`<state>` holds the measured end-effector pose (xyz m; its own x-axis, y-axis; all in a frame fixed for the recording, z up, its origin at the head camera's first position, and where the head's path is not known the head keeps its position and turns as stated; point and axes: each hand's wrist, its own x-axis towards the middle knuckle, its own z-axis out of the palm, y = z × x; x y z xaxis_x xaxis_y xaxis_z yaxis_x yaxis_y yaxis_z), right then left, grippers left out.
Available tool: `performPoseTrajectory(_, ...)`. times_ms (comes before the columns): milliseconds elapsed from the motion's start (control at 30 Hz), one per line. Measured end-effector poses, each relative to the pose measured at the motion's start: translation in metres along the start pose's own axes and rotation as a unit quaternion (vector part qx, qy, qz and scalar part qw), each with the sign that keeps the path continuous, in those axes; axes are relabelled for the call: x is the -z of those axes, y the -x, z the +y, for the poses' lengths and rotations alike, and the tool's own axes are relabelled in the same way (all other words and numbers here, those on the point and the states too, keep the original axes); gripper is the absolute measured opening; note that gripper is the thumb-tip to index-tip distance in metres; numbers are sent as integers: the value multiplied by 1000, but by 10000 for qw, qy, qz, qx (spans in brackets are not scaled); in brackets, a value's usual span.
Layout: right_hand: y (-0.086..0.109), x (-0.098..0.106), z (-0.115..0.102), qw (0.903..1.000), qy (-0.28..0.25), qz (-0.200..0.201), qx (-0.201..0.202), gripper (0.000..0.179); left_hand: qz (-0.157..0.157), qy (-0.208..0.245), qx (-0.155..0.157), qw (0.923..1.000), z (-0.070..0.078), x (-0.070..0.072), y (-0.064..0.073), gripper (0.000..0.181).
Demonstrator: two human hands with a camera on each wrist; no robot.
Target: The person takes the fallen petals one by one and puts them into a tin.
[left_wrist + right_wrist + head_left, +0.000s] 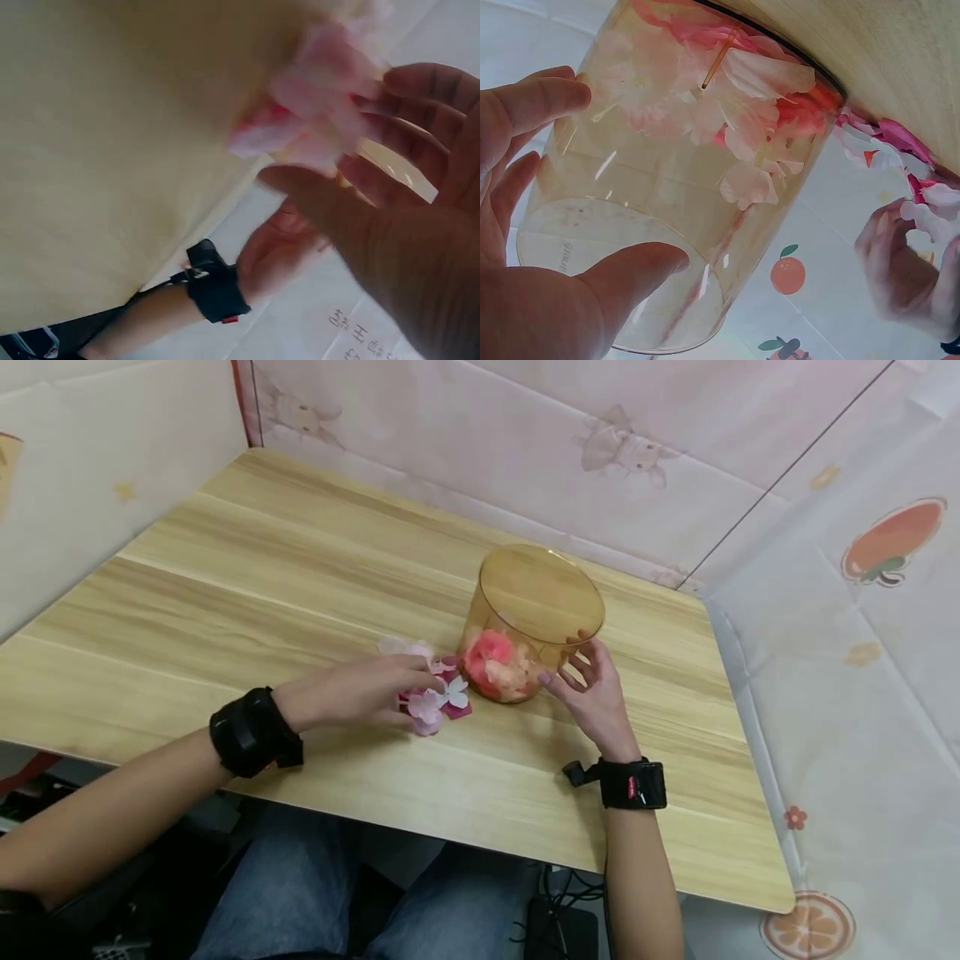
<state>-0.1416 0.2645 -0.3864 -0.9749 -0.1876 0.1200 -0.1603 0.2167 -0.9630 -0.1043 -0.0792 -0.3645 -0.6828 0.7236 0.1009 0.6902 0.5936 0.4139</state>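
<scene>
A see-through amber cylindrical container (473,617) stands on the table, with pink and peach artificial flowers (750,142) in its bottom. My right hand (596,697) holds its right side, thumb on the near wall (660,259) and fingers curled round near the rim. Just left of the container lies a small heap of loose artificial petals (426,706), pale pink, white and magenta. My left hand (360,693) reaches over the heap, its thumb and fingers apart with fingertips right at the petals. In the left wrist view the petals (322,97) are blurred by motion.
The wood-grain table (247,610) has its near edge by the person's jeans (292,877). Printed cloth walls (465,435) close in the back and sides. Black cables (562,893) hang below the near edge. Each wrist wears a black strap (633,783).
</scene>
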Motion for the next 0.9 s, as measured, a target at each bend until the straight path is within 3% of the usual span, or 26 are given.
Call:
performPoseTrajectory(100, 1, 0, 1, 10000, -32, 1, -49, 88, 20, 207, 83, 9998, -3, -6, 2, 26)
performPoseTrajectory(200, 1, -1, 3, 9999, -70, -22, -103, 87, 33, 732, 470, 9962, -6, -2, 4, 11)
performPoseTrajectory(300, 1, -2, 2, 9999, -102, -18, -110, 87, 225, 1136, 849, 9896, -10, 6, 7, 13)
performPoseTrajectory(633, 1, 0, 1, 9999, -33, -38, -104, 88, 880, 1892, 1551, 9656, -18, 21, 22, 17)
performPoseTrajectory(767, 1, 0, 1, 10000, -32, -39, -42, 88, 985, 1745, 1562, 9672, -24, 24, 31, 9)
performPoseTrajectory(900, 1, 0, 0, 10000, 4, -54, 3, 88, 1254, 682, 1139, 9832, -30, 26, 45, 9)
